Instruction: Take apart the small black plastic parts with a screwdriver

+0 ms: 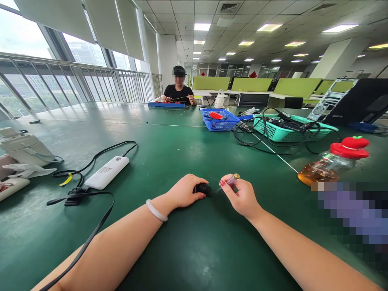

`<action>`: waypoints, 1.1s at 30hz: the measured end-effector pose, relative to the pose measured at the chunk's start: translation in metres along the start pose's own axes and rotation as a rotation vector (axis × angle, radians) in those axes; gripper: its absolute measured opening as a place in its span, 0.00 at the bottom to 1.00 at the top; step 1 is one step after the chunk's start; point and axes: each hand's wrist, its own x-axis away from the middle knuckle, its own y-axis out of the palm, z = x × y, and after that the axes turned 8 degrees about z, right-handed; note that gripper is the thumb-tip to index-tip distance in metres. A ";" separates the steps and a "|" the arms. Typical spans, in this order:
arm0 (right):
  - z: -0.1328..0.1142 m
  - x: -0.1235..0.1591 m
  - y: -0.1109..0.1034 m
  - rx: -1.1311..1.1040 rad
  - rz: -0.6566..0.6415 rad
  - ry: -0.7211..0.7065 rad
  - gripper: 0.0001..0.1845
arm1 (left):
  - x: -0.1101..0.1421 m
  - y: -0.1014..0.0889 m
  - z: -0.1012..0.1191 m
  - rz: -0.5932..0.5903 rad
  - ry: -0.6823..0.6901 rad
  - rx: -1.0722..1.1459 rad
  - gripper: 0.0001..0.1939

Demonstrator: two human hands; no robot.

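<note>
My left hand rests on the green table, its fingers closed over a small black object that it holds down. My right hand pinches a small screwdriver with a clear handle and gold cap. The screwdriver's tip points down-left toward the black object, just right of it. A pale bangle circles my left wrist.
A white power bank with black cables lies at left, beside white devices. A glass jar with a red lid lies at right. A blue basket and a teal basket of cables stand farther back. Another person sits at the far end.
</note>
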 end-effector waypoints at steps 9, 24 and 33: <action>-0.006 0.003 -0.003 -0.069 -0.055 -0.155 0.10 | -0.001 0.000 -0.003 0.002 -0.003 0.021 0.24; -0.013 0.006 0.000 -0.014 -0.062 -0.333 0.06 | -0.002 0.000 -0.001 0.023 0.013 0.018 0.20; -0.019 0.008 0.002 0.122 -0.090 -0.590 0.09 | -0.002 0.000 -0.002 0.034 0.022 0.023 0.20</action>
